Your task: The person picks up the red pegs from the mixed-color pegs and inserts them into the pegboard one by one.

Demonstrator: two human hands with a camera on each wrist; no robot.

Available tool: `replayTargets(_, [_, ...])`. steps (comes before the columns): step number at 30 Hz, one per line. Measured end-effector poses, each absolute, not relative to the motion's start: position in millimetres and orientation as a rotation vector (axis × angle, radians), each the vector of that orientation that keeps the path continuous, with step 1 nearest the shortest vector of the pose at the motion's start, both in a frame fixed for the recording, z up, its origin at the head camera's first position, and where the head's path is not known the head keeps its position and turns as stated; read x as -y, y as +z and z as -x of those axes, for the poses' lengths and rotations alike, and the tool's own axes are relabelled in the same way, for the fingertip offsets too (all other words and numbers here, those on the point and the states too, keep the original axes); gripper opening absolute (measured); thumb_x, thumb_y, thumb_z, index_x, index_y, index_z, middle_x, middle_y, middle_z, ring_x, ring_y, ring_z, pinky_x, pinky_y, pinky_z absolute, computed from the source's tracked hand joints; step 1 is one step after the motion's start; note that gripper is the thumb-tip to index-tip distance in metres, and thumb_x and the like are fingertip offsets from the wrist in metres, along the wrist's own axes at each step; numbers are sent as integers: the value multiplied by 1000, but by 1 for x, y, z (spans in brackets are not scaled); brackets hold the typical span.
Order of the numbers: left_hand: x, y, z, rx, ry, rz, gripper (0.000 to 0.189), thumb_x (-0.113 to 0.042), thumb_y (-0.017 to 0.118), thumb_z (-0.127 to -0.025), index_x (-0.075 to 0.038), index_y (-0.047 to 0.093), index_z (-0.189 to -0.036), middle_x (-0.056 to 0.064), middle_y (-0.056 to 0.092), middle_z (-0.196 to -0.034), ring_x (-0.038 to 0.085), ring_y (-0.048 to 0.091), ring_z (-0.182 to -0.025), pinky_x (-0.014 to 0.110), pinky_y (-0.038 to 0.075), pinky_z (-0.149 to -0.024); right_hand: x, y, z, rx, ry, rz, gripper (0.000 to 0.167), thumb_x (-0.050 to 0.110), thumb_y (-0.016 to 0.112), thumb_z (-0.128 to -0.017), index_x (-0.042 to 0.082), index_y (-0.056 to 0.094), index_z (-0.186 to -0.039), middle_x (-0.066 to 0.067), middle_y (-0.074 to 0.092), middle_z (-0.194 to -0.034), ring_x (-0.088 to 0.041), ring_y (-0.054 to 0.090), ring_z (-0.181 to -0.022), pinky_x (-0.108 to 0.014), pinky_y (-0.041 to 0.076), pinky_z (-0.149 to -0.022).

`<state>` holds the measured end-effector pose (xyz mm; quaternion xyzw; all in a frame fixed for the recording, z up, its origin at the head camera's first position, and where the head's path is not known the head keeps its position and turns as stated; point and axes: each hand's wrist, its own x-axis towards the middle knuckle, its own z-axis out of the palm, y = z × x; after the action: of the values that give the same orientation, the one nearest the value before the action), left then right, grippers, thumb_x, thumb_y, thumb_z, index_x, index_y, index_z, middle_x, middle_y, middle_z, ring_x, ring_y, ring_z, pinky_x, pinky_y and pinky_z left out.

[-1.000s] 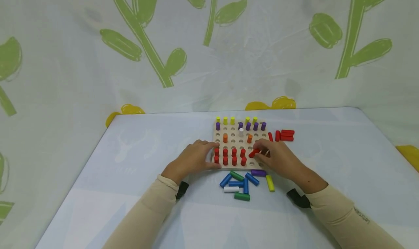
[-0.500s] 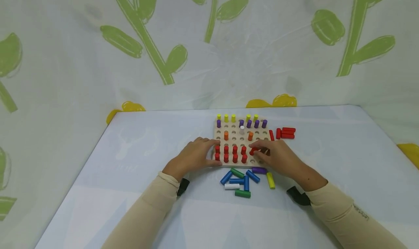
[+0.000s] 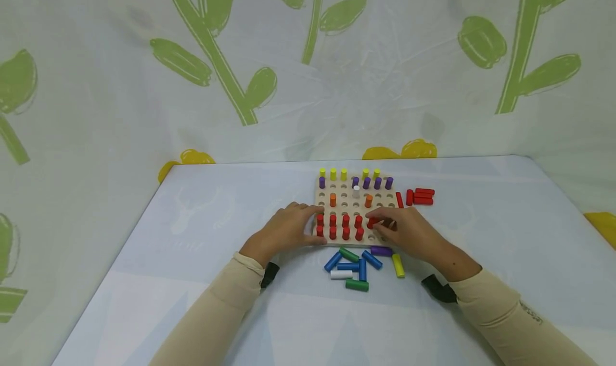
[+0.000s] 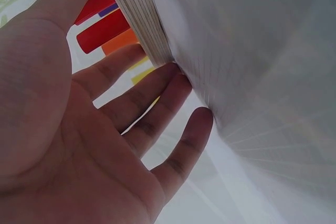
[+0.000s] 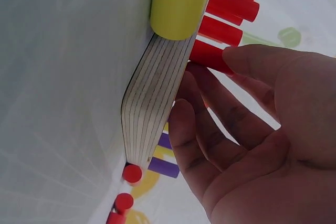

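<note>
A wooden pegboard [image 3: 346, 243] with several upright pegs lies on the table. My right hand [image 3: 408, 231] pinches a red peg [image 5: 207, 56] between thumb and fingers. That peg stands upright at the board, right of the red pegs [image 3: 346, 227] in the two front rows. My left hand [image 3: 284, 230] rests at the board's left side, fingers spread and gently bent. In the left wrist view its fingertips touch the laminated edge [image 4: 139, 17], and the thumb lies by the red pegs. Yellow, purple, orange and white pegs fill some holes farther back.
Loose pegs lie in front of the board: blue [image 3: 348, 266], green [image 3: 357, 285], white [image 3: 341, 274], purple [image 3: 382, 251] and yellow [image 3: 398, 265]. Several red pegs [image 3: 423, 196] lie on the table [image 3: 216, 205] beyond the board's right side. A leaf-patterned sheet [image 3: 375, 88] hangs behind.
The red peg in my right hand has gone from tilted to upright at the board, and the hand has lowered slightly with it. My left hand stays at the board's left side.
</note>
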<state>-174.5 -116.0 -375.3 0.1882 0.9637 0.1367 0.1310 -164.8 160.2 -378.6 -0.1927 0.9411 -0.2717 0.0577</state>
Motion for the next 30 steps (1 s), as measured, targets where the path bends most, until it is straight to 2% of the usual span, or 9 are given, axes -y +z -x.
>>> replayTargets(10, [115,-374,174,-2794,403,-541,79,-53,77,-82,-23,48,-149,7,54,-149,28,48,-138,51,42,-112,-161,-375,164,-2846,-823,623,37,14,73,-92,14,68,-128,1,74,-97,-11,64,-82,-23,57,-72])
replayTargets(20, [114,-375,174,-2784,412,-528,79,-52,78,-82,-24,48,-149,7,54,-149,28,47,-138,51,41,-113,-172,-370,167,-2935,-872,599,33,14,74,-91,10,70,-123,-3,74,-100,-16,65,-86,-27,58,-72])
replayTargets(30, [115,-377,174,-2796,412,-523,79,-52,79,-81,-24,49,-148,6,54,-148,27,47,-138,52,41,-113,-191,-364,192,-2957,-710,521,35,17,67,-95,4,65,-128,-10,68,-99,-21,58,-84,-27,52,-69])
